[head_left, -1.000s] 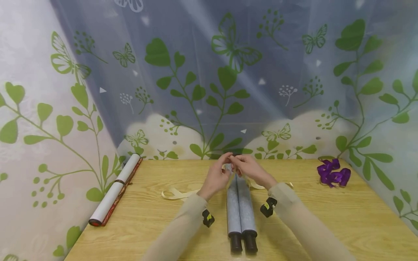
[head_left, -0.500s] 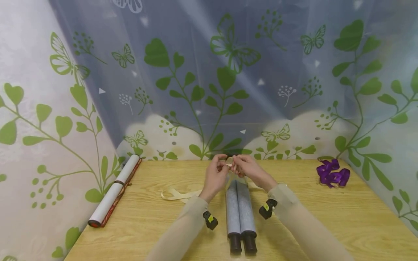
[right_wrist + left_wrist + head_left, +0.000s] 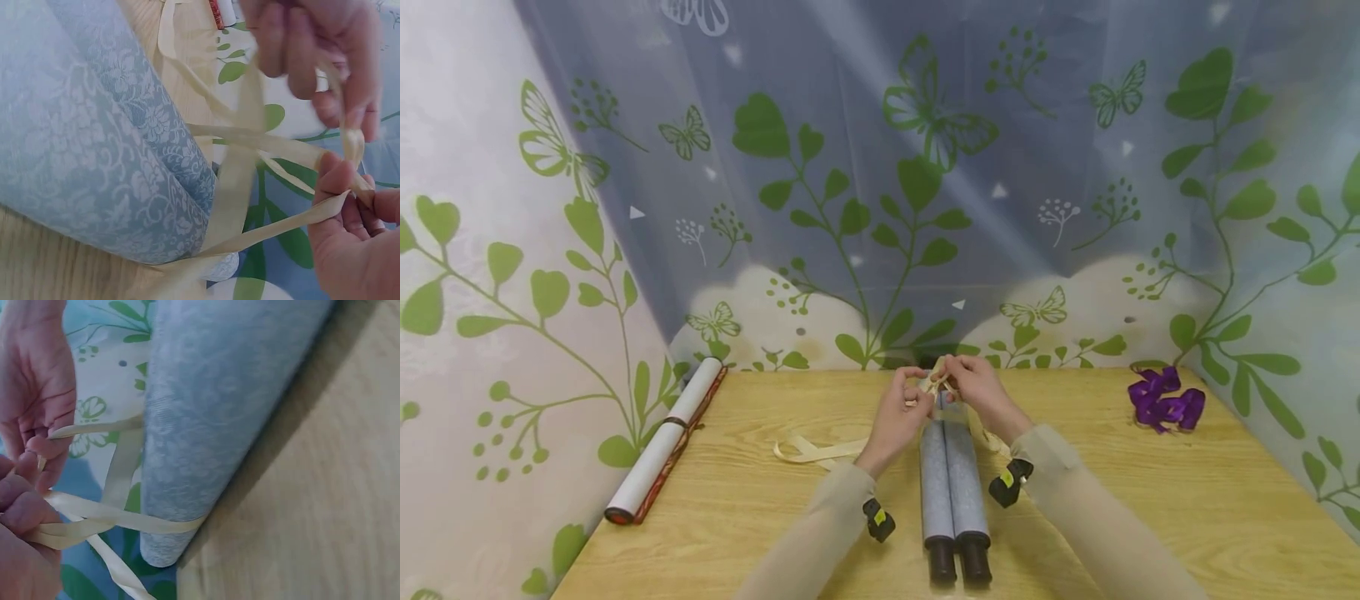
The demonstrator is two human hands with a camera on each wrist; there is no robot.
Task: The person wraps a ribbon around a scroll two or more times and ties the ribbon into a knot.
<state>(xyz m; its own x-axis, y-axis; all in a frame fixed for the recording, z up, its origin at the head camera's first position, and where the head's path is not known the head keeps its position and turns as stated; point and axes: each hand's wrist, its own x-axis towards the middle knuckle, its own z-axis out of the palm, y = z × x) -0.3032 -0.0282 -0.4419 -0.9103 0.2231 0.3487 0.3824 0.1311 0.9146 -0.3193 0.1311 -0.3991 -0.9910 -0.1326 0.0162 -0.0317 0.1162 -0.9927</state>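
Head view, over the far end of the blue double scroll [image 3: 951, 483], the left hand [image 3: 898, 421] and right hand [image 3: 981, 392] each pinch the cream ribbon [image 3: 150, 521], its loops showing more plainly than half a second ago, suggesting the tying is progressing.

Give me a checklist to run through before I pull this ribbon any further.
1. Left hand grips the cream ribbon: ok.
2. Right hand grips it too: ok.
3. Blue-grey rolls lie side by side: ok.
4. Ribbon snug: not ok; strands stand off the rolls.
5. Ribbon passes under both rolls: cannot tell, underside hidden.
6. Purple ribbon and white scroll apart from the rolls: ok.
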